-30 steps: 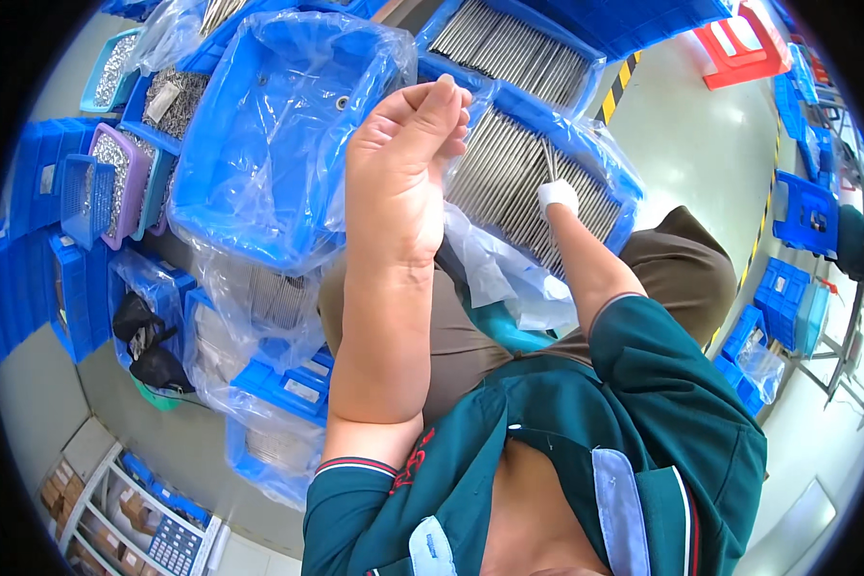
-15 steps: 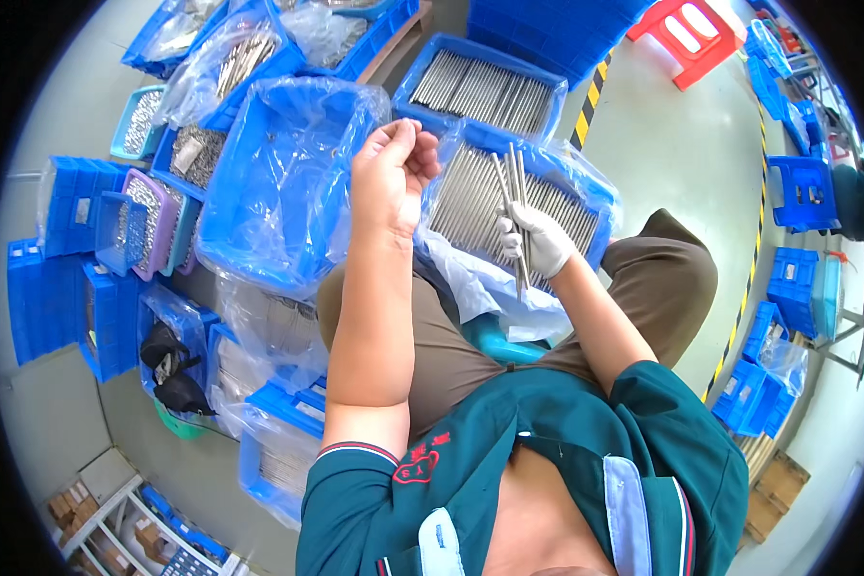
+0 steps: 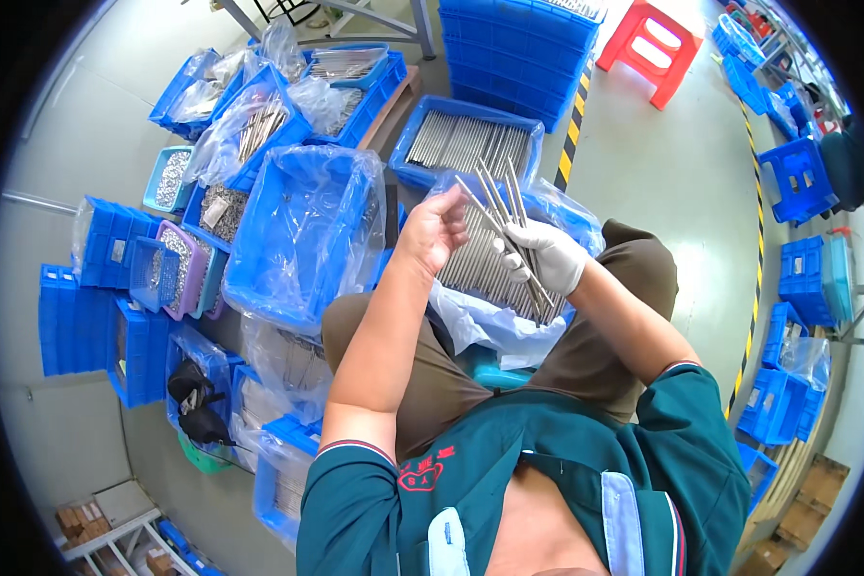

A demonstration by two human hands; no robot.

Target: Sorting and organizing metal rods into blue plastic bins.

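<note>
My right hand (image 3: 553,255), in a white glove, is closed around several thin metal rods (image 3: 511,216) that fan apart toward their upper ends. Bare, with its fingers curled, my left hand (image 3: 436,230) is beside the upper end of the leftmost rod. Whether it pinches that rod or only comes close to it, I cannot tell. Below both hands, a blue bin (image 3: 586,228) lined with clear plastic holds rows of similar metal rods. White sheeting (image 3: 494,322) hangs over its near edge, by my knees.
Left of the rods stands a plastic-lined blue bin (image 3: 293,226). Another bin of rods (image 3: 470,139) sits behind, before stacked blue crates (image 3: 514,62). Small-parts baskets (image 3: 184,259) crowd the left. A red stool (image 3: 651,48) stands beyond the striped floor tape (image 3: 574,130).
My left hand has moved right, from beside the bin to the rods' upper ends. The held rods now fan wider and lean more to the left. The whole view has shifted.
</note>
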